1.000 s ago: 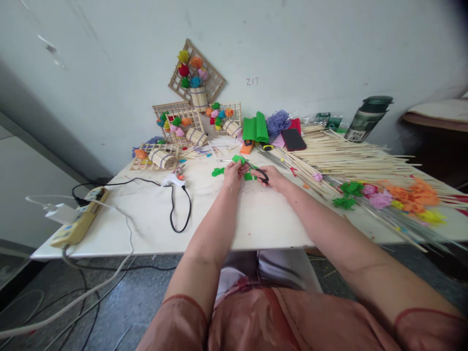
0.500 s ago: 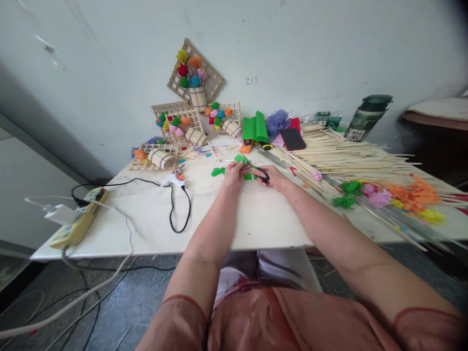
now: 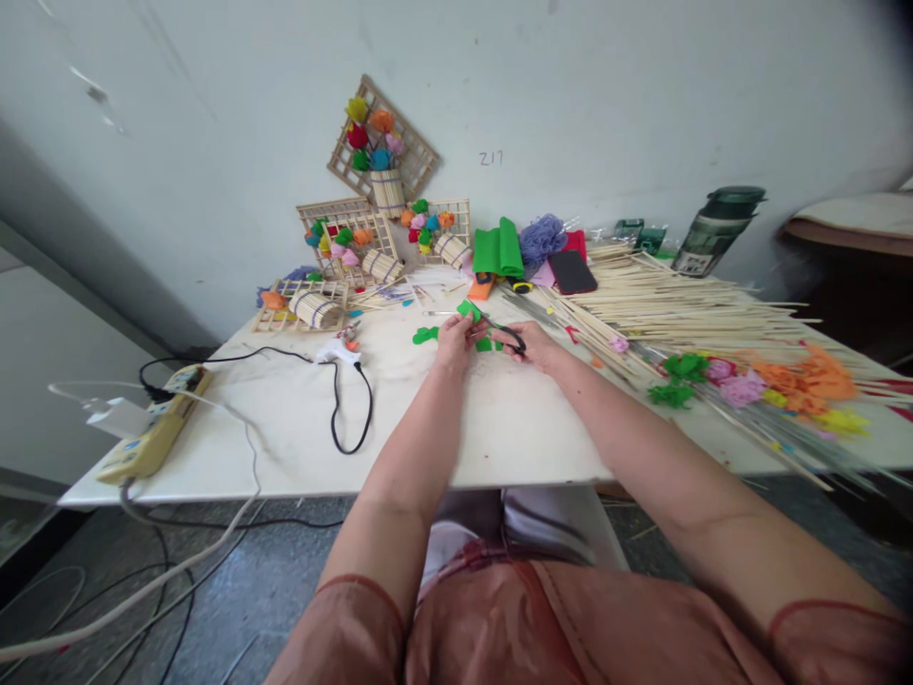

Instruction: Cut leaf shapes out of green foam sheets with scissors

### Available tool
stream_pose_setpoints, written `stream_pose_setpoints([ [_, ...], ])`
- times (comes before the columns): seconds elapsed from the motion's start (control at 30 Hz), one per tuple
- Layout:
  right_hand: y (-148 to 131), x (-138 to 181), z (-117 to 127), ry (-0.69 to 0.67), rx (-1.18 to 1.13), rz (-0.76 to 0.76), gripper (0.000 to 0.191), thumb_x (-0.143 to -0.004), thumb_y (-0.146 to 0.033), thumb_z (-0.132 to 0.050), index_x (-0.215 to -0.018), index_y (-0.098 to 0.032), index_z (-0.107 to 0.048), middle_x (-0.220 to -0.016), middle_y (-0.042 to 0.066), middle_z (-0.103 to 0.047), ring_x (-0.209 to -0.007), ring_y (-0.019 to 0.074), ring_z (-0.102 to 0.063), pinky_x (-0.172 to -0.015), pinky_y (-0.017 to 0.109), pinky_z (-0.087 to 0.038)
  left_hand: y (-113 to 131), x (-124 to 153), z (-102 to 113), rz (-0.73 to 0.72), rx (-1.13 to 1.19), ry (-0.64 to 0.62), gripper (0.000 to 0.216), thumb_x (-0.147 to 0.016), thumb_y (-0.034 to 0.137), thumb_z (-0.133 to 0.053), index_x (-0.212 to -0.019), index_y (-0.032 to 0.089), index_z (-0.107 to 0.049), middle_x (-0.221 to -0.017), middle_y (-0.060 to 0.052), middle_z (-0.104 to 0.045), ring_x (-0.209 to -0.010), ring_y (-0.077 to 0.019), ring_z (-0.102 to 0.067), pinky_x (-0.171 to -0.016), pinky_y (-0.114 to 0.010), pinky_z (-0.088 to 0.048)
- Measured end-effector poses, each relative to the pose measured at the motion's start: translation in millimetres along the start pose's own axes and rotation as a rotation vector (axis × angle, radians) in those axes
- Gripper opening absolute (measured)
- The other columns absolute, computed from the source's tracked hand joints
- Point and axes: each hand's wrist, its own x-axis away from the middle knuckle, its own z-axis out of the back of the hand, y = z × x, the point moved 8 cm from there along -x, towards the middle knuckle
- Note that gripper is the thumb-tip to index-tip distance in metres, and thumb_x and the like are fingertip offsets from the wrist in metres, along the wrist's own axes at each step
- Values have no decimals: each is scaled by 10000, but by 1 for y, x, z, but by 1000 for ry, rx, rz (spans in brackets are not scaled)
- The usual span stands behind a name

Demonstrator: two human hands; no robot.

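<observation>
My left hand [image 3: 455,340] is closed on a small piece of green crepe paper [image 3: 468,309], which sticks up past the fingertips. Black-handled scissors [image 3: 511,335] are in my right hand [image 3: 534,344], with the fingers through the handles and the blades pointing left toward the green piece. Whether the blades touch the paper is too small to tell. Cut green pieces [image 3: 426,335] lie just left of my left hand, and more green scraps [image 3: 485,344] lie between the two hands, partly hidden by the fingers.
A white glue gun [image 3: 338,351] with a black cord lies to the left, near a yellow power strip [image 3: 153,438]. Lattice panels with paper flowers [image 3: 381,266] stand behind. Green rolls [image 3: 497,249], a phone [image 3: 572,272], wooden sticks [image 3: 663,304], paper flowers [image 3: 742,385] and a bottle [image 3: 719,231] fill the right.
Both hands stay almost in place. The green piece in my left hand and the scissors have shifted only very slightly.
</observation>
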Motion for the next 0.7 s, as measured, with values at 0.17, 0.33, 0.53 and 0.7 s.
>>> stream_pose_setpoints([
  [0.17, -7, 6, -4, -6, 10, 7, 211, -705, -228, -754, -633, -136, -579, -423, -52, -461, -322, 29, -342, -298, 156, -234, 0, -1, 1, 4, 9, 12, 212, -753, 163, -711, -661, 154, -520, -622, -14, -644, -602, -115, -650, -632, -230, -509],
  [0.33, -5, 5, -5, 0, -2, -2, 231, -709, -211, -719, -585, -153, -532, -404, -62, -434, -317, 29, -322, -301, 158, -232, -1, -2, 5, 5, -1, 49, 227, -729, 221, -735, -691, 161, -519, -633, -9, -640, -658, -136, -672, -690, -259, -534],
  [0.53, 3, -1, -4, -10, 28, -6, 220, -695, -262, -758, -647, -134, -586, -424, -65, -452, -331, 28, -328, -312, 158, -233, -1, -4, 7, -9, -7, 75, 183, -794, 185, -671, -680, 153, -531, -646, -20, -641, -712, -147, -685, -715, -268, -541],
  [0.7, 4, 1, -1, -1, 43, -23, 234, -713, -284, -761, -669, -133, -588, -445, -56, -474, -336, 30, -342, -320, 161, -231, 0, -4, 6, -20, -9, 57, 201, -812, 150, -646, -663, 154, -512, -619, -8, -632, -630, -120, -655, -694, -255, -533],
])
